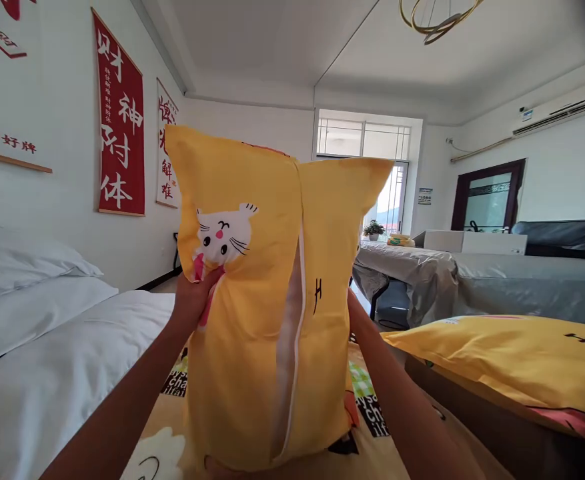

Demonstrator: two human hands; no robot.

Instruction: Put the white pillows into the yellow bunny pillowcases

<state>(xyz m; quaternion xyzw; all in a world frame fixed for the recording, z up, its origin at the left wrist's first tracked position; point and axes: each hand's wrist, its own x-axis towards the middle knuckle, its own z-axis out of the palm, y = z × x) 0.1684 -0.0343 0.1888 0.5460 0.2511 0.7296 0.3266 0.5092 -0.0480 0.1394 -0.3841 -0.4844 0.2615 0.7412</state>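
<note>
A yellow pillow (pixel 245 373) stands upright on the patterned bedspread in front of me. Its case shows an upside-down white cartoon cat and a long slit down the middle, where the white inside (pixel 288 333) shows. My left hand (pixel 195 297) grips the pillow's left side, fingers pressed into the cloth beside the cat. On the opposite side, my right hand (pixel 354 308) holds the edge, its fingers hidden behind the pillow.
White pillows and bedding (pixel 72 340) lie on the left. Another yellow pillow (pixel 502 353) rests at the right. Behind it are a plastic-covered table (pixel 512 280), a chair (pixel 392 303) and white boxes (pixel 492 241). Wall banners (pixel 121 127) hang at the left.
</note>
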